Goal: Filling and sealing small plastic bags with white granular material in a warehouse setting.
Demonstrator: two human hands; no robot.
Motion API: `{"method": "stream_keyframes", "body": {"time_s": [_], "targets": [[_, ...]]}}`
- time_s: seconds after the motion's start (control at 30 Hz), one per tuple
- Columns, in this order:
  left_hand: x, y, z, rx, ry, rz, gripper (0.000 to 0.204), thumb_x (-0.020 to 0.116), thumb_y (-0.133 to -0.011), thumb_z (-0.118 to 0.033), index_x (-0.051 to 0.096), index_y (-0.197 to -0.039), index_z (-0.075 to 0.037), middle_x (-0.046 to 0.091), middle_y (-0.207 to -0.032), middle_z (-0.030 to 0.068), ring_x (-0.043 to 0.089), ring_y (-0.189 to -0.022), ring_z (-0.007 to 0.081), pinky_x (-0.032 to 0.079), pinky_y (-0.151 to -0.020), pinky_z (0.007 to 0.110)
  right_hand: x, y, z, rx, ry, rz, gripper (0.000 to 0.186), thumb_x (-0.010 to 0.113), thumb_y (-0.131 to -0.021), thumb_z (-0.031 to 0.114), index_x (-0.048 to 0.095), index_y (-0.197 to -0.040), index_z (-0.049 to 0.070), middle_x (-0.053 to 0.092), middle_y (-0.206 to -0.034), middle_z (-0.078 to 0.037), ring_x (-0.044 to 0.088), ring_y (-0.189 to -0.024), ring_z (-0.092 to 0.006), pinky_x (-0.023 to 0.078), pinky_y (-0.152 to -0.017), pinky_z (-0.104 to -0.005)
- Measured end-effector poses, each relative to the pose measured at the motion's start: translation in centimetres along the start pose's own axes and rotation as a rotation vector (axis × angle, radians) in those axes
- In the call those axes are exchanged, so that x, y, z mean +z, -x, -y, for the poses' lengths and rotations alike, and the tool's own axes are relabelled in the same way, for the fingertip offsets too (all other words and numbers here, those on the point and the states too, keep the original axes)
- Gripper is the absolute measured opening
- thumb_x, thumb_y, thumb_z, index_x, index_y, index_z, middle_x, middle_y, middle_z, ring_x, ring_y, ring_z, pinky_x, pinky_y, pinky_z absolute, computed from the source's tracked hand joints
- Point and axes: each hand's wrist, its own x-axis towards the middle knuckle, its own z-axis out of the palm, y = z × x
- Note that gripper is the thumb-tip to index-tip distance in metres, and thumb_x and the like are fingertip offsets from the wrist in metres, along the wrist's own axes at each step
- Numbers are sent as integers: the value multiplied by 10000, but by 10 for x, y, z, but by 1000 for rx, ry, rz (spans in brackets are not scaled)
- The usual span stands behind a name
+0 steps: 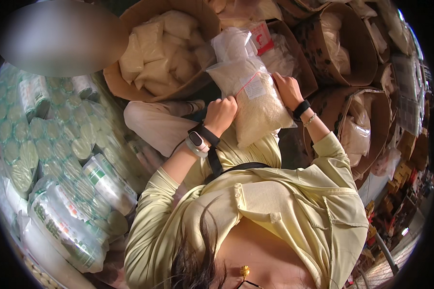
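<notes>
- Left of frame: stack of plastic-wrapped cylinders (58, 137), green and white.
- Upper centre-left: cardboard container (208, 19) holding pale filled bags (149, 42).
- Upper centre: clear bag (255, 113) of pale granules, tilted, between both hands.
- Left hand (220, 115), at bag's left edge: fingers curled in, closed on the plastic.
- Right hand (289, 91), at its upper right edge: fingers bent, gripping the side; fingertips partly hidden.
- On bag's front: white label (254, 88), red line across its top.
</notes>
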Motion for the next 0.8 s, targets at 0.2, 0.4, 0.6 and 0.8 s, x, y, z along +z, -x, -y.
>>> {"method": "stream_keyframes", "body": {"time_s": [0.2, 0.4, 0.6, 0.8], "targets": [[4, -9, -7, -70, -22, -3, 114, 554, -818, -93, 542, -717, -41, 632, -649, 164, 661, -609, 292, 536, -526, 382, -18, -24, 2, -136, 16, -177, 109, 530, -895, 149, 516, -883, 42, 586, -789, -155, 604, -769, -351, 495, -658, -423], [14, 28, -1, 42, -57, -248, 233, 613, -845, -216, 475, -694, -104, 528, -519, 43, 593, -495, 207, 500, -445, 315, -13, 38, 11, -200, 20, -265, 119, 593, -863, 127, 521, -837, 36, 568, -728, -140, 599, -694, -312, 496, -608, -404], [18, 22, -15, -253, 2, -93, 218, 640, -833, -249, 538, -765, -69, 611, -605, 111, 643, -571, 283, 511, -468, 377, -9, 57, 18, 160, -78, -61, 101, 578, -856, 105, 500, -854, 41, 568, -707, -167, 589, -667, -353, 477, -598, -432], [44, -1, -3, -374, 467, -103, 171, 598, -863, -201, 576, -889, -33, 630, -703, 201, 616, -636, 399, 491, -537, 473, 25, 51, -22, 416, -468, 117, 344, 471, -902, 73, 468, -1238, -1, 613, -1001, -289, 595, -963, -441, 494, -753, -411]]}}
